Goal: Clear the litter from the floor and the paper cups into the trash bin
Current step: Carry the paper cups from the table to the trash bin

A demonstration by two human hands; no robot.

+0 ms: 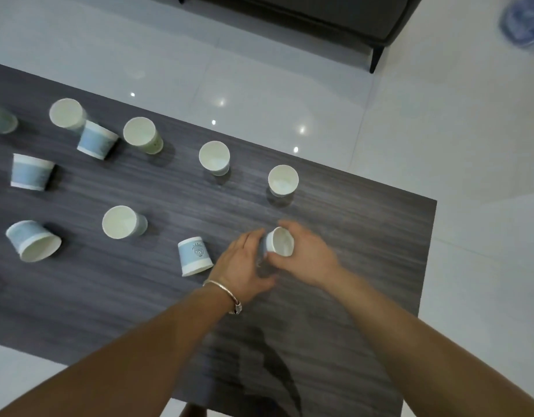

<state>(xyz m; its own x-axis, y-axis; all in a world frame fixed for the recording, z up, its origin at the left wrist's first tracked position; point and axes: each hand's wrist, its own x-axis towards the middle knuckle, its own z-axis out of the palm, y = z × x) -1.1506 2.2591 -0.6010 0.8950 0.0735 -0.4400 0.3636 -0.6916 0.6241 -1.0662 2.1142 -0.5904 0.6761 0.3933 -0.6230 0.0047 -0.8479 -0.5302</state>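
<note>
Several paper cups are scattered on a dark wood-grain table (pixel 365 236). My right hand (pixel 311 257) grips one white cup (pixel 280 242), tilted with its mouth towards me, near the table's right part. My left hand (pixel 244 263), with a bracelet on the wrist, reaches in from the left, its fairly straight fingers touching that cup's side. A blue cup (pixel 195 256) stands upside down just left of my left hand. Two upright cups (pixel 283 179) (pixel 214 156) stand farther back. Other cups, such as a tipped blue one (pixel 34 240), lie or stand to the left.
The table's right edge (pixel 426 266) lies close to my right arm, with glossy white tile floor (pixel 470 145) beyond it. A dark sofa (pixel 290 19) with a leg (pixel 376 58) stands behind the table. A blurred blue-and-white object (pixel 524 22) sits at the top right.
</note>
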